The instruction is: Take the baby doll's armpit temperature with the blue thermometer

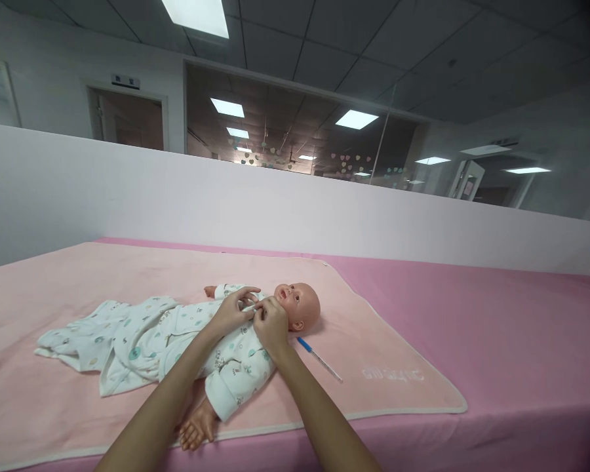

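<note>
A baby doll (305, 307) lies on its back, its head to the right, in a white printed romper (142, 337). Both of my hands are at the romper's neckline, just below the doll's chin. My left hand (235, 311) rests on the upper chest, with thumb and fingers curled together at the collar edge. My right hand (271, 322) pinches the cloth of the collar close to the doll's cheek. The small spot between my fingertips is mostly hidden. Beside the doll's head lies a thin clear stick with a blue end (305, 344), which looks like a thermometer.
Under the doll is a peach blanket (373, 347) with a pale border, spread over a pink sheet (521, 341). A low white partition (295, 210) runs along the far side. The doll's near hand (196, 426) lies at the blanket's front edge.
</note>
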Demonstrator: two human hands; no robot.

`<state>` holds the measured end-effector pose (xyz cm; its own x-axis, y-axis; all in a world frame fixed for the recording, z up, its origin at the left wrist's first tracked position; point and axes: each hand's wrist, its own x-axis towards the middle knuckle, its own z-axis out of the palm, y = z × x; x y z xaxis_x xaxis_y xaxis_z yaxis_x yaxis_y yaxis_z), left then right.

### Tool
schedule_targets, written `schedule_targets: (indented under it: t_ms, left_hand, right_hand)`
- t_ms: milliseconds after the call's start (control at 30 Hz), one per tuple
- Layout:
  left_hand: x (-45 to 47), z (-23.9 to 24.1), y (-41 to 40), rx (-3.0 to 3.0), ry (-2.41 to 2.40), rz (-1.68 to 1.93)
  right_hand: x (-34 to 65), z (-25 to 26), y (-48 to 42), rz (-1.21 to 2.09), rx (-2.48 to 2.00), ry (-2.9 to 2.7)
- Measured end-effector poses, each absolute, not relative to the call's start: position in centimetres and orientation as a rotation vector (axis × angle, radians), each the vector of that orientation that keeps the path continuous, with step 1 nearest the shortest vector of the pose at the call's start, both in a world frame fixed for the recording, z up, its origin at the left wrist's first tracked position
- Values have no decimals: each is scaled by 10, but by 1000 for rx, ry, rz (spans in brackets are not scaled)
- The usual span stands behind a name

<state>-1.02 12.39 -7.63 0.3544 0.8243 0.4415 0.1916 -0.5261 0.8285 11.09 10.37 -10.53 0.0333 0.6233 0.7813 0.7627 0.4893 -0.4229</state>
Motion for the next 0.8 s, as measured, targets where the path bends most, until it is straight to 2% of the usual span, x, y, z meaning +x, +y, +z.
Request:
schedule_targets:
  t_ms: [267,533,800]
  left_hand:
    - [-57,-69,109,1979,980,1002]
    - [-68,-71,99,1966,1082,1036]
    - [-70,-74,102,1814,949,1173]
  right_hand:
    - [108,-101,100,-286,-1339,-1733]
    - [108,-96,97,-326,-1417,-1759]
    - [95,-90,84,-423,-1071,-2048]
